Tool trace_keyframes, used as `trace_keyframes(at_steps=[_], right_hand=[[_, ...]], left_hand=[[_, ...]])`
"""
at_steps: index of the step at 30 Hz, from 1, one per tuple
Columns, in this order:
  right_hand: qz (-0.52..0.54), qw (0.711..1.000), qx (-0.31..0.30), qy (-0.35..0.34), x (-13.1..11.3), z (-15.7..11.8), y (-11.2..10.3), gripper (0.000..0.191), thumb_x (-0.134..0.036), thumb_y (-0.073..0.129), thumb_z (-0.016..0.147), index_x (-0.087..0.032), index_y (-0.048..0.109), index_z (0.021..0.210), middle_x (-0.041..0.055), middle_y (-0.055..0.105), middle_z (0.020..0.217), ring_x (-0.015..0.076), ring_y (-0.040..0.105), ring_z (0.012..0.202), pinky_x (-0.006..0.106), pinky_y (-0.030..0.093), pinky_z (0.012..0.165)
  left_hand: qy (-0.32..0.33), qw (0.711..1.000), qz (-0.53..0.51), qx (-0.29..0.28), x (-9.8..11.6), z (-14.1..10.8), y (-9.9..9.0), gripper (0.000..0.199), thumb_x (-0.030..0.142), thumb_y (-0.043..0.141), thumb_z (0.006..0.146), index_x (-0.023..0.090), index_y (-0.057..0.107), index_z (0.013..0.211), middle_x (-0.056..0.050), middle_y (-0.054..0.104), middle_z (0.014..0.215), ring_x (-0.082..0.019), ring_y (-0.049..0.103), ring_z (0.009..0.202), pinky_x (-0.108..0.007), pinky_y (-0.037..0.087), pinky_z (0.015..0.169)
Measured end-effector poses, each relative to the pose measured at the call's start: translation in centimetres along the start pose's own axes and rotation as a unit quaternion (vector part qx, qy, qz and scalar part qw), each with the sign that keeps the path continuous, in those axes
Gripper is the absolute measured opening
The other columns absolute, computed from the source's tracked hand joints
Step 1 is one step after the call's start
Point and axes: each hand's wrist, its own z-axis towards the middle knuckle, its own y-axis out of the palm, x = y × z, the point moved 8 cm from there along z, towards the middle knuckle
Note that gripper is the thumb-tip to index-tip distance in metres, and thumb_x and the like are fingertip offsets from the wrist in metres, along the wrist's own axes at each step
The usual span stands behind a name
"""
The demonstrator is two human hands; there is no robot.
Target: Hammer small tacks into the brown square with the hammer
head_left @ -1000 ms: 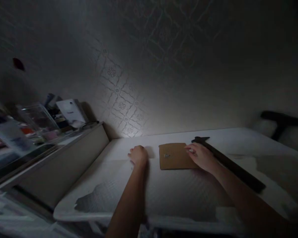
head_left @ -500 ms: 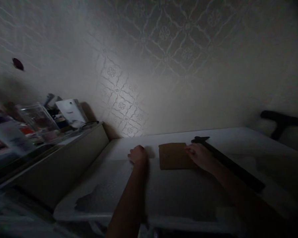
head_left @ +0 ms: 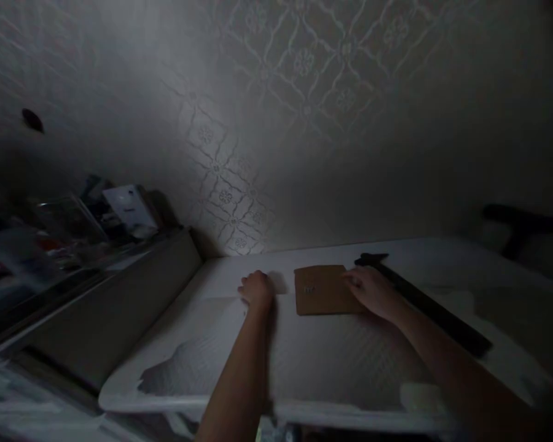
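A: Left hand (head_left: 257,287)?
B: Fingers curled, resting on the tabletop (head_left: 221,325); underside hidden, can't tell if it holds anything

A: Right hand (head_left: 371,290)?
B: Fingertips bunched over the right part of the brown card (head_left: 322,301); too dim to tell whether they pinch it or something small

A: Card position, direction?
B: Lying flat on the tabletop between the two, nearer the right; long axis runs left-right, right end partly covered by that hand. Marks near its left end, unreadable

A: Further out?
B: Dark hammer-like tool (head_left: 435,310) just right of the right hand, head far side, handle slanting toward near right. Black T-shaped object (head_left: 518,228) at far right, blurred. White box (head_left: 131,205) on the left among dim clutter, mostly hard to make out; both forearms cut off by the bottom edge
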Motion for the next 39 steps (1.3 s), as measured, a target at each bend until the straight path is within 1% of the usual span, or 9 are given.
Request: trace_keyframes(at_steps=[5, 9, 11, 15, 21, 30, 35, 37, 39], right_hand=[[0.008, 1.0, 0.012, 0.0, -0.1, 0.0, -0.1, 0.021, -0.023, 0.046, 0.083, -0.02, 0.066, 0.089, 0.0048, 0.065, 0.085, 0.017, 0.06, 0.076, 0.028, 0.045, 0.071], [0.009, 1.0, 0.014, -0.004, -0.2, 0.0, -0.1, 0.021, -0.022, 0.046, 0.083, -0.02, 0.066, 0.091, 0.005, 0.065, 0.087, 0.0172, 0.061, 0.078, 0.028, 0.045, 0.072], [0.012, 1.0, 0.019, -0.006, -0.4, 0.0, -0.3, 0.021, -0.023, 0.046, 0.083, -0.02, 0.065, 0.092, 0.0052, 0.065, 0.088, 0.0175, 0.061, 0.078, 0.029, 0.046, 0.072], [0.036, 0.998, 0.046, -0.021, -1.9, 0.0, -1.0, 0.024, -0.024, 0.044, 0.085, -0.018, 0.063, 0.098, 0.0063, 0.064, 0.09, 0.0184, 0.061, 0.08, 0.03, 0.047, 0.072], [0.141, 0.985, 0.059, -0.078, -5.5, 0.0, -0.9, 0.024, -0.025, 0.048, 0.085, -0.023, 0.06, 0.106, 0.0048, 0.064, 0.103, 0.0187, 0.059, 0.095, 0.033, 0.047, 0.083], [0.264, 0.961, 0.081, 0.021, -4.1, 0.3, -0.1, 0.012, -0.026, 0.056, 0.081, -0.021, 0.063, 0.089, 0.0037, 0.068, 0.086, 0.0184, 0.063, 0.079, 0.032, 0.05, 0.072], [0.312, 0.943, 0.104, 0.047, -3.3, 0.5, -0.2, 0.011, -0.024, 0.056, 0.079, -0.02, 0.062, 0.086, 0.0041, 0.068, 0.083, 0.0181, 0.064, 0.077, 0.032, 0.052, 0.073], [0.321, 0.939, 0.113, 0.057, -2.9, 0.5, -0.1, 0.011, -0.023, 0.057, 0.078, -0.019, 0.062, 0.086, 0.0045, 0.068, 0.08, 0.0183, 0.065, 0.075, 0.032, 0.052, 0.071], [0.319, 0.938, 0.116, 0.062, -2.5, 0.5, 0.0, 0.01, -0.02, 0.057, 0.077, -0.018, 0.062, 0.086, 0.0051, 0.068, 0.079, 0.0181, 0.065, 0.074, 0.032, 0.052, 0.071]], left_hand=[[0.02, 0.999, -0.012, 0.043, 0.5, 0.0, -0.8, 0.028, 0.023, 0.042, 0.082, 0.018, 0.066, 0.096, -0.014, 0.065, 0.104, -0.03, 0.053, 0.107, -0.044, 0.038, 0.086], [0.085, 0.989, -0.109, 0.059, 2.2, -0.3, -1.8, 0.024, 0.025, 0.047, 0.082, 0.019, 0.067, 0.093, -0.009, 0.068, 0.095, -0.024, 0.059, 0.098, -0.034, 0.042, 0.083], [0.144, 0.968, -0.204, 0.03, 3.7, -0.6, -1.8, 0.02, 0.025, 0.051, 0.079, 0.017, 0.068, 0.087, -0.007, 0.07, 0.091, -0.02, 0.062, 0.09, -0.027, 0.045, 0.078], [0.229, 0.896, -0.373, -0.076, 6.5, -2.1, -0.7, 0.016, 0.027, 0.058, 0.073, 0.014, 0.068, 0.077, -0.005, 0.069, 0.077, -0.015, 0.063, 0.073, -0.023, 0.046, 0.069], [0.315, 0.809, -0.453, -0.201, 9.4, -5.3, 0.2, 0.025, 0.033, 0.061, 0.07, 0.01, 0.069, 0.074, -0.005, 0.068, 0.073, -0.015, 0.06, 0.069, -0.024, 0.046, 0.067], [0.332, 0.764, -0.474, -0.286, 10.4, -7.6, -0.1, 0.025, 0.029, 0.062, 0.07, 0.012, 0.072, 0.085, -0.006, 0.07, 0.088, -0.019, 0.061, 0.082, -0.027, 0.047, 0.077], [0.342, 0.762, -0.469, -0.286, 10.6, -7.7, -0.5, 0.026, 0.027, 0.057, 0.075, 0.012, 0.07, 0.091, -0.007, 0.07, 0.094, -0.019, 0.062, 0.088, -0.027, 0.047, 0.081], [0.335, 0.794, -0.445, -0.245, 10.1, -6.8, -0.6, 0.025, 0.025, 0.054, 0.077, 0.012, 0.069, 0.092, -0.007, 0.07, 0.092, -0.019, 0.063, 0.088, -0.027, 0.047, 0.082], [0.322, 0.847, -0.384, -0.178, 9.1, -5.5, -0.9, 0.025, 0.022, 0.053, 0.077, 0.012, 0.068, 0.094, -0.008, 0.07, 0.094, -0.019, 0.063, 0.088, -0.028, 0.047, 0.083]])
